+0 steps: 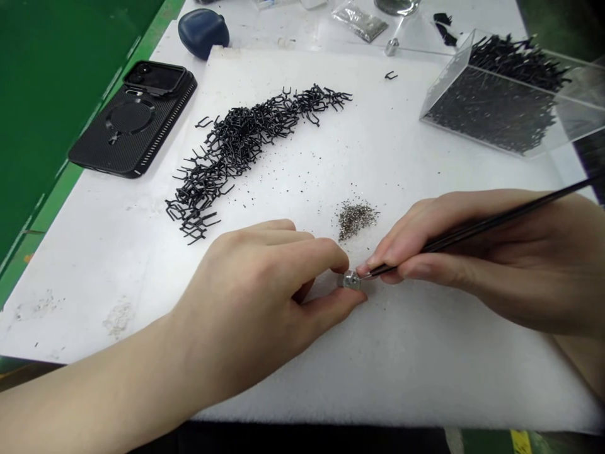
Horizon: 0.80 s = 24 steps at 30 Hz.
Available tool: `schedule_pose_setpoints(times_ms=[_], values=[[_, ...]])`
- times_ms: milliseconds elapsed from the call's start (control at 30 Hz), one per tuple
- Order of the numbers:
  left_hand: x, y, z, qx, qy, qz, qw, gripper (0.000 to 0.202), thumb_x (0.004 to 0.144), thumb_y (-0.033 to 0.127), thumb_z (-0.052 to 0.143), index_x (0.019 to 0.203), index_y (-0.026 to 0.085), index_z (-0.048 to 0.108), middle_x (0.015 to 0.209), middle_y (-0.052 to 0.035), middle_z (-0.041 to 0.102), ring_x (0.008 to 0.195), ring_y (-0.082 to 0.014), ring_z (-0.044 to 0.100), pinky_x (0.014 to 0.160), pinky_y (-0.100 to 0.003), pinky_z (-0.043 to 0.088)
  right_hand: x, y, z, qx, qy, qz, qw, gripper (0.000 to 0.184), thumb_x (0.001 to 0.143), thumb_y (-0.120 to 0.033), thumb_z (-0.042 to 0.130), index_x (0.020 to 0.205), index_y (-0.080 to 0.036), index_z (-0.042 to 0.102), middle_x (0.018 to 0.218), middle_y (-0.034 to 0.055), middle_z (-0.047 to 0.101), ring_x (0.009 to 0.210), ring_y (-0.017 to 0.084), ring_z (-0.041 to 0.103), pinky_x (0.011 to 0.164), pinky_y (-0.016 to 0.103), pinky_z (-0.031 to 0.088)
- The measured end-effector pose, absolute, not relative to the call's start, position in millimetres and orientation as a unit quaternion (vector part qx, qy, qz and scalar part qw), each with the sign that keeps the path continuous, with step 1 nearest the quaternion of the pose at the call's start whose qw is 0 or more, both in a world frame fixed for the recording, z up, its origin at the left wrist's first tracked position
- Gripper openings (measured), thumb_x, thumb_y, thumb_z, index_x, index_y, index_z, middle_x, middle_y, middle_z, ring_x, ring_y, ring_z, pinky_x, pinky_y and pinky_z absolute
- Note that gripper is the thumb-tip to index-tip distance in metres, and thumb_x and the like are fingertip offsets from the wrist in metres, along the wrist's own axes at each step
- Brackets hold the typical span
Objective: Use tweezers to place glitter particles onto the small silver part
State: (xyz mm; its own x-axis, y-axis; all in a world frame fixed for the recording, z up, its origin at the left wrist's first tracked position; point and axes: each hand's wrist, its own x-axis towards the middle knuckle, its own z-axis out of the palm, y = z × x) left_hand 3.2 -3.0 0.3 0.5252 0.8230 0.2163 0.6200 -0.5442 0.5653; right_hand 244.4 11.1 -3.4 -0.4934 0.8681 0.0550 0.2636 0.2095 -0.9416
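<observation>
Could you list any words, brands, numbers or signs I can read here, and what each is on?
None can be read.
Phone: a ring and small mark, no readable letters.
Bag: any print too small or blurred.
Tool in right hand: no lettering visible.
Clear piece in left hand: too small to tell.

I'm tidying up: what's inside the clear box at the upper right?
The clear box holds a dense pile of black pieces, visible through its wall. Whatever lies deeper is covered by the outer ones and cannot be seen.
</observation>
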Motion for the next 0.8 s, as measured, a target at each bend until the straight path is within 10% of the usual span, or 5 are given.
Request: schedule_pose_setpoints(times_ms=[533,800], values=[[2.3,-4.0,0.0,0.851,0.431,0.235,0.186,0.012,0.082,0.029,0.082,0.081,0.020,0.076,0.055,0.0088,0.058,0.051,-0.0069,0.048,0.055,-0.021,0.041,248.5,15.3,-7.6,-0.501,-0.713,0.287,0.398,0.005,0.086,-0.034,0.082,0.087,-0.030,0.080,0.082,-0.0013,0.079,0.077,0.020,0.073,0.064,0.036,0.057],[-0.8,-2.0,-5.2,0.862,0.389,0.244,0.216,0.013,0.087,0.024,0.074,0.099,0.021,0.078,0.059,0.0081,0.060,0.059,-0.0092,0.055,0.063,-0.023,0.046,245.0,14.9,-4.8,-0.495,-0.747,0.268,0.354,0.012,0.084,-0.018,0.082,0.087,-0.029,0.079,0.087,-0.0059,0.081,0.083,0.017,0.077,0.068,0.029,0.064]])
